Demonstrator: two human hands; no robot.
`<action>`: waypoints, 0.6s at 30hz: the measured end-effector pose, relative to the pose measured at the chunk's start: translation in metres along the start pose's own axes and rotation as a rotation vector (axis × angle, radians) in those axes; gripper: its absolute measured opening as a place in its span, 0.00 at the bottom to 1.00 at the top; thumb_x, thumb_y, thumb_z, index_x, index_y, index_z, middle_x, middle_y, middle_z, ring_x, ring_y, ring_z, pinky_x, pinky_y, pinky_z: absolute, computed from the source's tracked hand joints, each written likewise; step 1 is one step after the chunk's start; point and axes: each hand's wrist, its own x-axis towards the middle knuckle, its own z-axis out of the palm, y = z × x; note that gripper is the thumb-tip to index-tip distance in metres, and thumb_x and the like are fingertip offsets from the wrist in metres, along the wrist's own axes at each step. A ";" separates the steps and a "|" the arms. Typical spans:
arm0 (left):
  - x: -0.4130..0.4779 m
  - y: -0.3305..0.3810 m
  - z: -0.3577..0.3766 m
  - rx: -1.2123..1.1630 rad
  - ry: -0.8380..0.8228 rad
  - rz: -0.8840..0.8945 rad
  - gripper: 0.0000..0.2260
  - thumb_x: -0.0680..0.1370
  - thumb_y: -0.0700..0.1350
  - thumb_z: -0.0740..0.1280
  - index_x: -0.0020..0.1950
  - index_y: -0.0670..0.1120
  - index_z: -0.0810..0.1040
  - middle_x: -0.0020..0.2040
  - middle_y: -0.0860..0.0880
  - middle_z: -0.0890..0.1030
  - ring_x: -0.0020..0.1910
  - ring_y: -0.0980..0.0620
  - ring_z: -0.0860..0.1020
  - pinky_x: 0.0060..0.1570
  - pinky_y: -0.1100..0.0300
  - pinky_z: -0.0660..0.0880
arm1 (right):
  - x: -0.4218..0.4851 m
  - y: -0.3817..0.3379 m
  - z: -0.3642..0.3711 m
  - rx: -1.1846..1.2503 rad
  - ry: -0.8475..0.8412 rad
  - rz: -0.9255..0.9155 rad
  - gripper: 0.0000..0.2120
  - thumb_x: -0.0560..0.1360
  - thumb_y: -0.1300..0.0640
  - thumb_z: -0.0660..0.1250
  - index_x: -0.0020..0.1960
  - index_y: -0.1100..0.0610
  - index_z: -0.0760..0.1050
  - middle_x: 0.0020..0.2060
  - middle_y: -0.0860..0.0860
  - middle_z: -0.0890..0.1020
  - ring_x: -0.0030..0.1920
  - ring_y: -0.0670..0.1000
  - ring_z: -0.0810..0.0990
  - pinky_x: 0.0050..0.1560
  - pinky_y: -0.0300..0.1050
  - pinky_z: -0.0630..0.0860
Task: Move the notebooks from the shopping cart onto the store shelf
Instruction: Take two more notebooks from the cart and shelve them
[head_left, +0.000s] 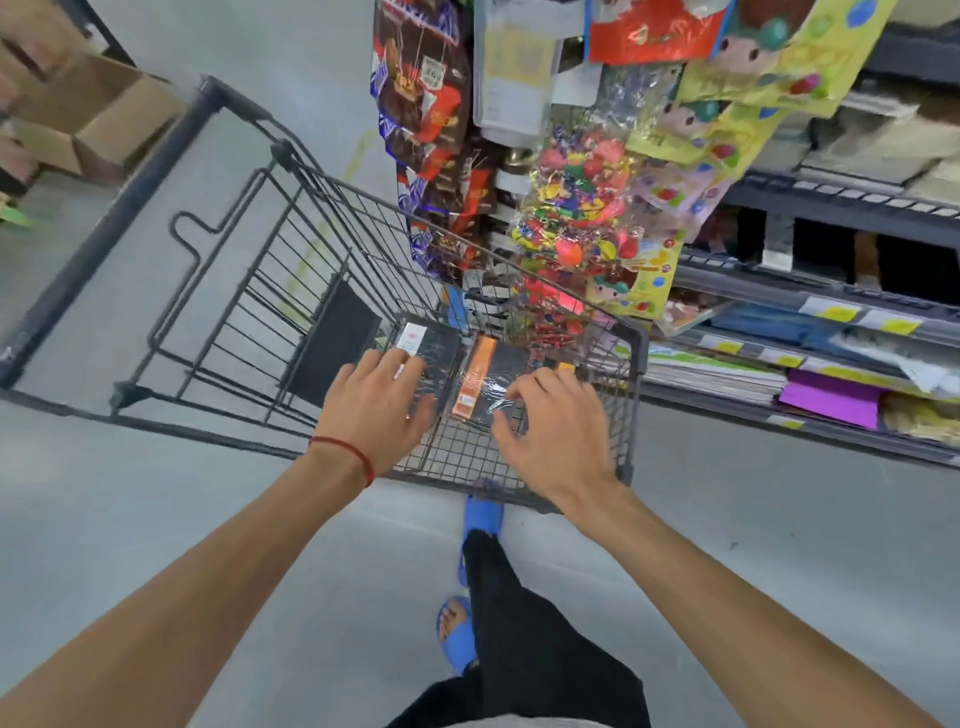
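A dark wire shopping cart (218, 244) stands before me. In its near right corner lie two plastic-wrapped packs of dark notebooks: one with a white label (434, 345) and one with an orange band (480, 382). My left hand (374, 410), a red string on its wrist, hovers fingers spread over the white-labelled pack. Over the orange-banded pack my right hand (553, 434) hangs with fingers curled at the wrap. Neither hand holds anything. The store shelf (779, 301) runs along the right, stacked with paper goods.
Hanging bags of sweets (426, 119) and bright packaged toys (587, 218) dangle over the cart's right side. Cardboard boxes (98, 119) sit on the floor at far left. My feet in blue sandals (460, 639) stand on the grey floor behind the cart.
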 end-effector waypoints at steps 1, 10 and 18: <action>0.010 -0.007 0.005 0.003 -0.015 0.007 0.16 0.79 0.55 0.60 0.62 0.48 0.73 0.55 0.49 0.77 0.53 0.47 0.74 0.51 0.49 0.74 | 0.011 -0.002 0.007 0.006 -0.020 0.003 0.16 0.76 0.42 0.59 0.52 0.51 0.79 0.47 0.45 0.80 0.51 0.49 0.75 0.52 0.48 0.74; 0.076 -0.076 0.069 0.028 -0.181 0.049 0.14 0.78 0.55 0.59 0.59 0.49 0.73 0.53 0.49 0.78 0.51 0.45 0.75 0.48 0.50 0.73 | 0.101 -0.012 0.087 0.121 -0.218 0.024 0.15 0.78 0.45 0.61 0.58 0.50 0.78 0.53 0.43 0.81 0.56 0.47 0.75 0.52 0.43 0.76; 0.106 -0.125 0.149 -0.009 -0.352 0.170 0.15 0.77 0.52 0.59 0.58 0.46 0.75 0.54 0.47 0.78 0.52 0.44 0.75 0.48 0.48 0.74 | 0.137 -0.028 0.185 0.291 -0.402 0.209 0.12 0.78 0.51 0.63 0.60 0.52 0.76 0.57 0.47 0.78 0.61 0.49 0.75 0.58 0.44 0.73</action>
